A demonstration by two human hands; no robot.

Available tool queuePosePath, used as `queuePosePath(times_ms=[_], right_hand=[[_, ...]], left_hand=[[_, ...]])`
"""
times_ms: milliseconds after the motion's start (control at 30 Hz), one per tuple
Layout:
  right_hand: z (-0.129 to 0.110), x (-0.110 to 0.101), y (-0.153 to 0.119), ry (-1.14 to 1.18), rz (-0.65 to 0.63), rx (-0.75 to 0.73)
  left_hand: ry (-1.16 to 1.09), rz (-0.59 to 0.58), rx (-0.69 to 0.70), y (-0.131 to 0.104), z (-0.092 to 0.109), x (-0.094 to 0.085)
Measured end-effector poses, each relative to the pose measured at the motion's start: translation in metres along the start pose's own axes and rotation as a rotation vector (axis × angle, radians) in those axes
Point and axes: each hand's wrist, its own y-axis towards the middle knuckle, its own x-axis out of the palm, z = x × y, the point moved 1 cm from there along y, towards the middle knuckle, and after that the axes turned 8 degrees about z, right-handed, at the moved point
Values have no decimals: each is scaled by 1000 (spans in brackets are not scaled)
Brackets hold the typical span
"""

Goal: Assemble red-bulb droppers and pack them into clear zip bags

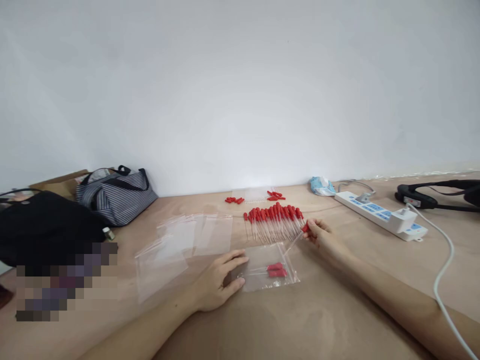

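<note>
My left hand (224, 281) rests on the left end of a clear zip bag (255, 284), fingers stretched out and apart. Inside the bag lie red-bulbed droppers (276, 270), bulbs toward the right. Between thumb and fingers, my right hand (315, 232) pinches a dropper (297, 242) by its red bulb. Its thin clear stem slants down left to the bag's right edge; whether the tip is inside I cannot tell. Just behind the bag, a row of droppers (277, 214) lies with red bulbs pointing away from me.
Flat clear bags (180, 240) overlap on the left. Loose red bulbs (275, 196) and clear stems lie near the wall. On the right are a power strip (378, 214), a white cable (442, 270) and a black headset (416, 196). A striped bag (120, 197) stands left.
</note>
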Motion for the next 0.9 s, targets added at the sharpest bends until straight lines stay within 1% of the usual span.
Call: queuePosePath(times_ms=[100,167,267,367,467,567,633,700,733,767,800,867,900], right_hand=[[2,6,-10,60,-47,66],[1,11,-19,100,-100,120],[-1,17,-33,76,-235,176],[-1,24,-40,-113,-378,147],[3,32,-42,-298,-440,93],[7,38,-42,-358,-471,9],[8,38,-41,-400,-558,-13],[6,33,-36,-485,-648,10],[3,30,-30,-528,-657,-5],[-1,26,-23,-571,-634,-45],[-6,24,-13,-604,-572,-124],[-18,21,9,-677,-372,-355],[-23,21,20,-749,-259,-417]], left_hand=[[5,2,-9,0,-1,1],[5,9,-14,0,-2,1],[-2,11,-13,0,-2,0],[-19,8,-4,0,-1,0],[-36,20,10,1,0,0],[-41,33,25,1,1,0],[-39,38,18,0,1,0],[-37,35,7,0,2,-1],[-39,33,6,0,2,-2],[-43,28,8,1,3,-2],[-49,25,10,1,4,-2],[-64,34,5,1,5,-3],[-74,42,0,1,5,-3]])
